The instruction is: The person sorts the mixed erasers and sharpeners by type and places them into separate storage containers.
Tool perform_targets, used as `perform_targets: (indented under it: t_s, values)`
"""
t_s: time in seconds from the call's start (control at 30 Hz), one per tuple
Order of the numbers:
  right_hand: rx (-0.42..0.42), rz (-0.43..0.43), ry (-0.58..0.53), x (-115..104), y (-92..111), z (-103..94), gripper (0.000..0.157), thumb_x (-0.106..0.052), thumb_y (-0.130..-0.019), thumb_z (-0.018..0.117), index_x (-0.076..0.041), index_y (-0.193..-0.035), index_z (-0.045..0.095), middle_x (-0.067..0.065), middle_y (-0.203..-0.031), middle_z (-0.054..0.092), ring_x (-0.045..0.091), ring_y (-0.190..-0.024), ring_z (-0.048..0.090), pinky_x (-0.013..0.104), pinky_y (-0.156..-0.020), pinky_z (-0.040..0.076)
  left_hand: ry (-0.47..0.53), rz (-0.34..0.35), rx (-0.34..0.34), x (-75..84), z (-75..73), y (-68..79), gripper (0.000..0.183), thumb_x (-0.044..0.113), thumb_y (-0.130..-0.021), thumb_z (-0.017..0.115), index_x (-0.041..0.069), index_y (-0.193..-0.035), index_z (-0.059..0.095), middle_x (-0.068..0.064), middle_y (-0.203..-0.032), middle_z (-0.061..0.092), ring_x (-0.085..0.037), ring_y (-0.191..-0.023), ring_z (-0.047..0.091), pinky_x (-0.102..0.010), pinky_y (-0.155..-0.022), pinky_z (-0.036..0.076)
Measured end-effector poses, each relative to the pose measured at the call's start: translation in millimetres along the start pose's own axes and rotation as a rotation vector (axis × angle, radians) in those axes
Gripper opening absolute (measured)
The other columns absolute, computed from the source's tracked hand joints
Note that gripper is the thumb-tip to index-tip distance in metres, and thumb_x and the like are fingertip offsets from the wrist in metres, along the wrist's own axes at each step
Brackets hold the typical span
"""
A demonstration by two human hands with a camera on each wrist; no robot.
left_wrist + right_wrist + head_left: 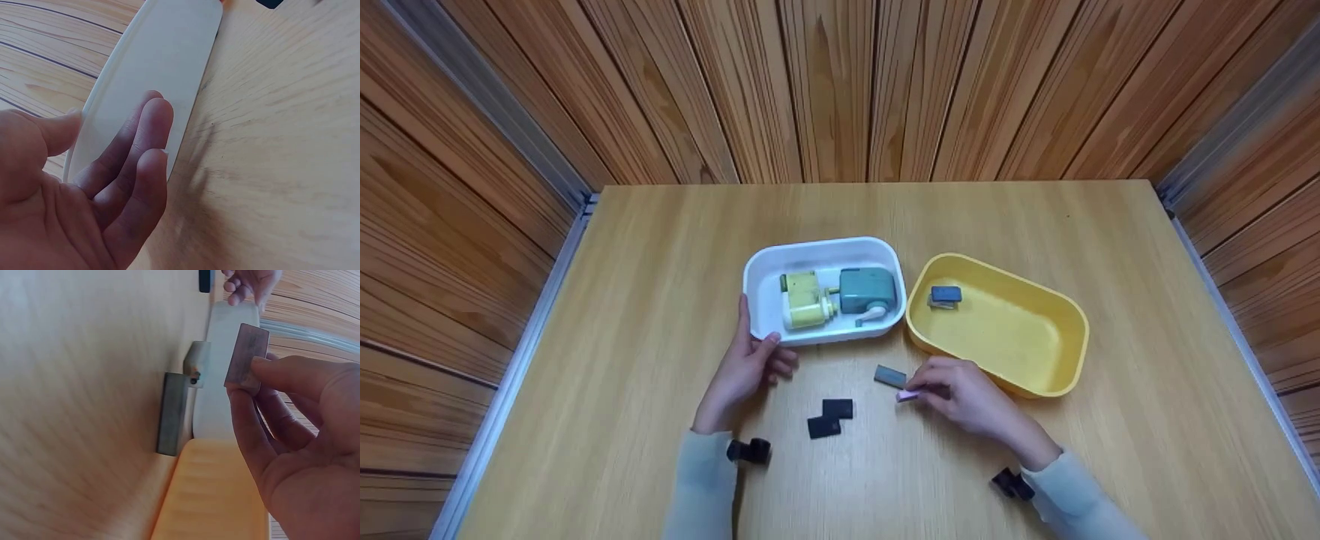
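My right hand (956, 390) pinches a small pinkish block (247, 357) between thumb and fingertips, in front of the yellow tray (1035, 375). Close by on the table lies a grey block (890, 376); in the right wrist view a paler piece (197, 363) with a dark spot shows at its end. My left hand (746, 367) rests at the front left corner of the white tray (825, 249). Its thumb touches the rim, the index finger lies along the side wall, and the other fingers are loosely bent before the front wall.
Inside the white tray are a teal pencil sharpener (867, 291) with a crank and a yellow-green device (806, 300). A small blue-topped item (946, 295) sits in the yellow tray. Two black flat pieces (838, 409) lie between the hands. Wood-panelled walls (832, 90) enclose the table.
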State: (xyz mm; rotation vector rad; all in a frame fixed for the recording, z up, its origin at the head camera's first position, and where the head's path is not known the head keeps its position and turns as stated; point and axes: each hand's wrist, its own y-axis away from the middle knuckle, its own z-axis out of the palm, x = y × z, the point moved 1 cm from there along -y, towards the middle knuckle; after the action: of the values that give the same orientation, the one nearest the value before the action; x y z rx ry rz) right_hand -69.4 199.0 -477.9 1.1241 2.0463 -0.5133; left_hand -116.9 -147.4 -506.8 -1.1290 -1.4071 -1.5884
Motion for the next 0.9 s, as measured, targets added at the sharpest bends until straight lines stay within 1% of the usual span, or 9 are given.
perform_targets:
  t_s: [0.07, 0.23, 0.37, 0.43, 0.5, 0.63, 0.77, 0.87, 0.9]
  values:
    - [0.019, -0.017, -0.015, -1.1, 1.1, -1.3, 0.023, -0.003, -0.091, 0.072, -0.02, -0.106, 0.077, -0.014, -0.099, 0.067, 0.008, -0.091, 0.063, 0.033, -0.084, 0.053, 0.002, 0.002, -0.004, 0.1, 0.0, 0.2, 0.081, 0.024, -0.106, 0.049, 0.054, -0.153, -0.008, -0.02, -0.099, 0.07, -0.038, -0.085, 0.07, -0.036, -0.068, 0.055]
    - [0.042, 0.0, -0.061, -2.9, 3.9, -6.0, 0.025, -0.003, -0.092, 0.07, -0.022, -0.107, 0.077, -0.014, -0.101, 0.064, 0.01, -0.09, 0.062, 0.031, -0.081, 0.053, -0.003, 0.008, -0.008, 0.6, 0.0, 0.5, 0.079, 0.022, -0.107, 0.047, 0.054, -0.153, -0.009, -0.019, -0.097, 0.07, -0.038, -0.085, 0.07, -0.037, -0.068, 0.055]
    - [0.07, -0.006, -0.07, -5.0, 5.9, -11.0, 0.028, 0.001, -0.09, 0.071, -0.021, -0.106, 0.076, -0.012, -0.102, 0.064, 0.011, -0.09, 0.062, 0.033, -0.079, 0.054, -0.008, 0.008, -0.007, 0.4, -0.3, 0.8, 0.078, 0.023, -0.107, 0.047, 0.054, -0.153, -0.009, -0.019, -0.097, 0.07, -0.038, -0.084, 0.07, -0.038, -0.068, 0.055]
    - [0.089, -0.017, -0.066, -6.1, 7.4, -13.8, 0.029, 0.002, -0.089, 0.071, -0.02, -0.106, 0.076, -0.012, -0.102, 0.063, 0.011, -0.091, 0.062, 0.035, -0.081, 0.054, -0.008, 0.006, -0.006, 0.2, -0.4, 0.7, 0.078, 0.023, -0.107, 0.047, 0.055, -0.153, -0.009, -0.019, -0.097, 0.07, -0.038, -0.084, 0.07, -0.038, -0.068, 0.055]
    - [0.1, -0.011, -0.068, -7.2, 8.7, -17.0, 0.029, 0.002, -0.089, 0.072, -0.02, -0.106, 0.076, -0.013, -0.102, 0.063, 0.01, -0.092, 0.062, 0.035, -0.082, 0.054, -0.005, 0.003, -0.006, 0.2, -0.6, 0.5, 0.078, 0.024, -0.107, 0.047, 0.055, -0.153, -0.009, -0.019, -0.098, 0.07, -0.038, -0.085, 0.069, -0.038, -0.068, 0.055]
    - [0.119, 0.007, -0.069, -8.5, 10.9, -23.7, 0.027, 0.0, -0.089, 0.072, -0.021, -0.106, 0.076, -0.014, -0.102, 0.063, 0.01, -0.094, 0.062, 0.032, -0.082, 0.054, 0.003, -0.002, -0.007, 0.0, -0.8, 0.3, 0.078, 0.024, -0.107, 0.047, 0.056, -0.152, -0.008, -0.019, -0.098, 0.07, -0.038, -0.085, 0.069, -0.037, -0.069, 0.055]
    - [0.128, 0.017, -0.065, -9.7, 12.5, -32.8, 0.024, -0.006, -0.091, 0.073, -0.023, -0.108, 0.076, -0.015, -0.103, 0.063, 0.01, -0.094, 0.062, 0.036, -0.084, 0.054, 0.004, 0.003, -0.01, -0.3, -1.0, 0.2, 0.077, 0.024, -0.107, 0.047, 0.055, -0.153, -0.008, -0.019, -0.098, 0.07, -0.038, -0.085, 0.069, -0.038, -0.069, 0.055]
    - [0.138, 0.021, -0.053, -9.7, 13.1, -40.3, 0.025, -0.009, -0.09, 0.074, -0.025, -0.11, 0.075, -0.015, -0.104, 0.063, 0.01, -0.094, 0.061, 0.039, -0.086, 0.054, -0.005, 0.012, -0.009, -0.4, -1.1, 0.1, 0.078, 0.024, -0.107, 0.047, 0.054, -0.153, -0.008, -0.019, -0.098, 0.07, -0.038, -0.085, 0.069, -0.038, -0.069, 0.055]
    - [0.145, 0.019, -0.044, -9.7, 13.1, -42.6, 0.026, -0.009, -0.09, 0.075, -0.026, -0.109, 0.075, -0.015, -0.103, 0.063, 0.01, -0.094, 0.061, 0.038, -0.086, 0.054, -0.008, 0.018, -0.009, -0.2, -1.1, 0.2, 0.079, 0.024, -0.107, 0.048, 0.053, -0.154, -0.008, -0.019, -0.097, 0.07, -0.038, -0.085, 0.069, -0.037, -0.068, 0.055]
